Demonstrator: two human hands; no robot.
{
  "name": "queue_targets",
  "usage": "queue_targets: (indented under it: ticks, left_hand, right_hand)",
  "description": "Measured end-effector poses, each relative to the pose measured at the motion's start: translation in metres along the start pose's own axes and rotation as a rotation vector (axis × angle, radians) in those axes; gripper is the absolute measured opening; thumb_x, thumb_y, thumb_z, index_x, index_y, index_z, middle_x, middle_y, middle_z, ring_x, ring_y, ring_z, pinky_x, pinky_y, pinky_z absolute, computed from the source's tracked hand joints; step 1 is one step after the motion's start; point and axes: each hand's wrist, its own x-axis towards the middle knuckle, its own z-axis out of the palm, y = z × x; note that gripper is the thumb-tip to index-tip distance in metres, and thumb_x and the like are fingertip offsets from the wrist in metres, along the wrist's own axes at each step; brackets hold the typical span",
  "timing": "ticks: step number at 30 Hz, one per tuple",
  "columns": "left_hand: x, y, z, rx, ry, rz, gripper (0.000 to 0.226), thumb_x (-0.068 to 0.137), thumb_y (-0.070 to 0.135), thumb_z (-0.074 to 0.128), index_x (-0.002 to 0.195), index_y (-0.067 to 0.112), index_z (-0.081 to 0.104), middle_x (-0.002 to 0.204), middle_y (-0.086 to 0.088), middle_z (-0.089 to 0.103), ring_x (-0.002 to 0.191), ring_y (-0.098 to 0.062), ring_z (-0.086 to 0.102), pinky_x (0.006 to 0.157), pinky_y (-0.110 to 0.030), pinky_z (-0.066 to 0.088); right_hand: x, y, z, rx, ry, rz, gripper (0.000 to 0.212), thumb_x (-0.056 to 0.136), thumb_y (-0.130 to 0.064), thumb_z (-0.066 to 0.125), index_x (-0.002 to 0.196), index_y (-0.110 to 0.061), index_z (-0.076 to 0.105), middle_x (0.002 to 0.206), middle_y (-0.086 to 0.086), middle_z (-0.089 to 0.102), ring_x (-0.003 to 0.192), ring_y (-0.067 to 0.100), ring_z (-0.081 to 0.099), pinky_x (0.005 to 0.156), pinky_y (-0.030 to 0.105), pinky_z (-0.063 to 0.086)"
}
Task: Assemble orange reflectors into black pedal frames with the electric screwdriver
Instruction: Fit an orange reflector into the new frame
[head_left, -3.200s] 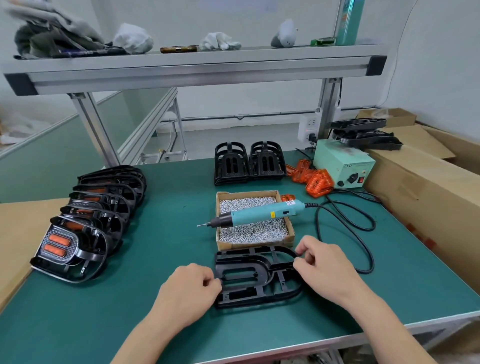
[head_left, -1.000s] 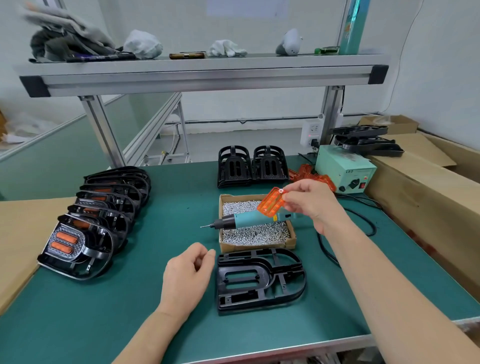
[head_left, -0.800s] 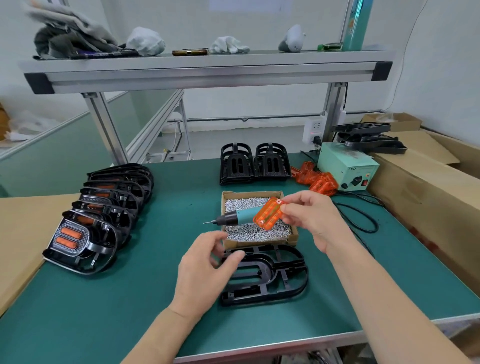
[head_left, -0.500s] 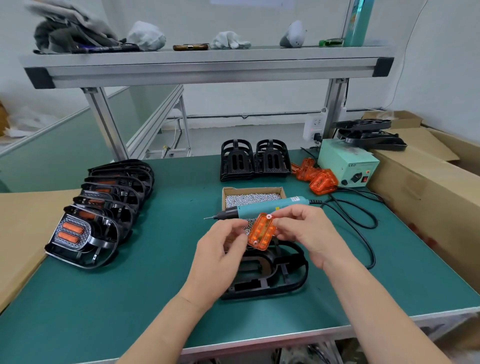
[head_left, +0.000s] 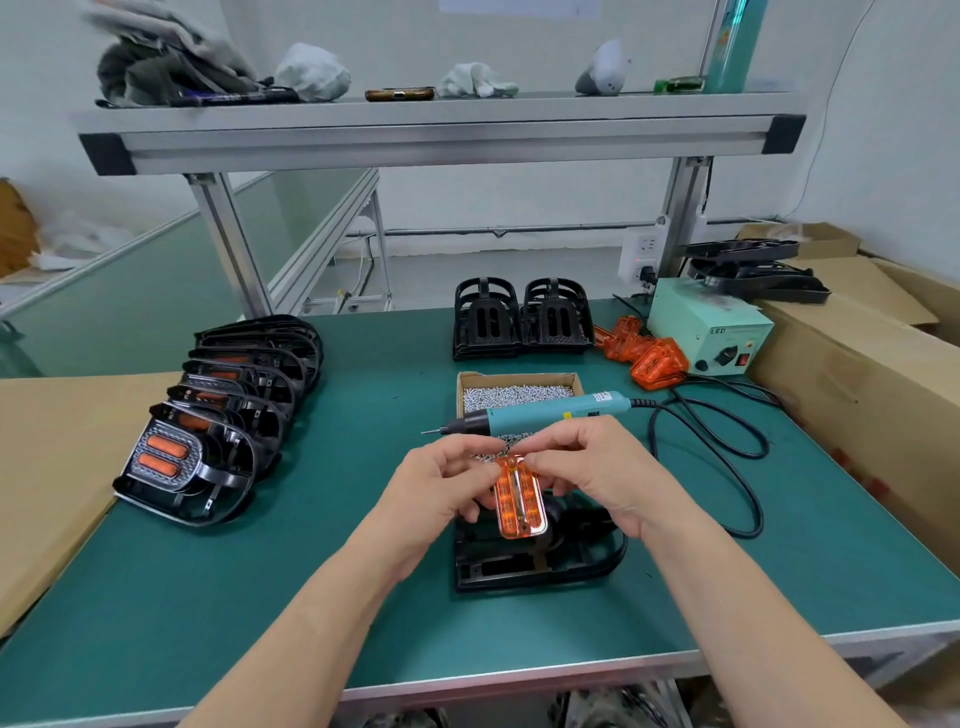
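Both hands hold one orange reflector (head_left: 519, 501) upright above a black pedal frame (head_left: 540, 564) that lies flat on the green mat. My left hand (head_left: 441, 493) pinches its upper left edge, and my right hand (head_left: 587, 470) pinches its top right. The hands hide the frame's far half. Just beyond them the teal electric screwdriver (head_left: 550, 415) rests across a cardboard box of screws (head_left: 519, 392), tip pointing left.
Finished pedals (head_left: 208, 441) stand in a row at the left. Two black frames (head_left: 522, 322) stand upright at the back, beside a pile of orange reflectors (head_left: 644, 356) and a green power supply (head_left: 706, 332). A black cable (head_left: 727, 457) loops at the right. Cardboard boxes (head_left: 862, 374) flank the table.
My right hand brought the reflector from the pile down over the frame. My left hand rose from the mat and took hold of the reflector too, which is turned upright.
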Motion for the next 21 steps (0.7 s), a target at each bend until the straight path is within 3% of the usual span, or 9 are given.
queue_targets:
  ticks: [6, 10, 13, 18, 21]
  left_hand:
    - [-0.005, -0.005, 0.006, -0.12, 0.086, -0.005, 0.03, 0.09, -0.006, 0.063, 0.112, 0.011, 0.071, 0.078, -0.011, 0.069, 0.068, -0.015, 0.066, 0.064, -0.021, 0.055]
    - [-0.005, -0.007, 0.005, -0.231, 0.217, 0.014, 0.036, 0.088, -0.008, 0.063, 0.115, 0.015, 0.071, 0.075, -0.009, 0.065, 0.069, -0.017, 0.067, 0.067, -0.023, 0.056]
    - [-0.006, -0.01, 0.003, -0.289, 0.26, 0.031, 0.039, 0.086, -0.01, 0.063, 0.113, 0.017, 0.073, 0.069, -0.005, 0.063, 0.069, -0.017, 0.067, 0.068, -0.024, 0.057]
    - [-0.009, -0.014, 0.004, -0.334, 0.268, 0.034, 0.035, 0.086, -0.009, 0.065, 0.11, 0.015, 0.074, 0.079, -0.013, 0.065, 0.076, -0.021, 0.071, 0.072, -0.026, 0.057]
    - [-0.012, -0.014, 0.006, -0.378, 0.233, 0.041, 0.024, 0.088, -0.005, 0.065, 0.109, 0.006, 0.071, 0.091, -0.02, 0.073, 0.082, -0.027, 0.073, 0.072, -0.027, 0.059]
  right_hand:
    - [-0.004, 0.006, 0.001, -0.025, 0.032, -0.099, 0.017, 0.089, -0.009, 0.074, 0.102, -0.02, 0.077, 0.088, 0.004, 0.075, 0.077, 0.007, 0.067, 0.065, 0.017, 0.051]
    - [-0.01, 0.014, -0.001, -0.056, 0.115, -0.172, 0.013, 0.089, -0.01, 0.075, 0.097, -0.02, 0.074, 0.088, 0.002, 0.072, 0.081, 0.011, 0.064, 0.079, 0.026, 0.055]
    - [-0.016, 0.016, -0.002, -0.091, 0.099, -0.191, 0.011, 0.089, -0.012, 0.075, 0.094, -0.021, 0.072, 0.089, -0.003, 0.072, 0.077, 0.011, 0.065, 0.076, 0.028, 0.054]
    - [-0.019, 0.019, -0.001, -0.116, 0.026, -0.184, 0.025, 0.084, -0.002, 0.077, 0.097, -0.022, 0.071, 0.094, 0.002, 0.075, 0.083, 0.02, 0.072, 0.082, 0.032, 0.058]
    - [-0.018, 0.022, -0.002, -0.074, 0.062, -0.158, 0.029, 0.084, 0.0, 0.076, 0.097, -0.026, 0.071, 0.093, 0.005, 0.075, 0.077, 0.017, 0.072, 0.08, 0.035, 0.06]
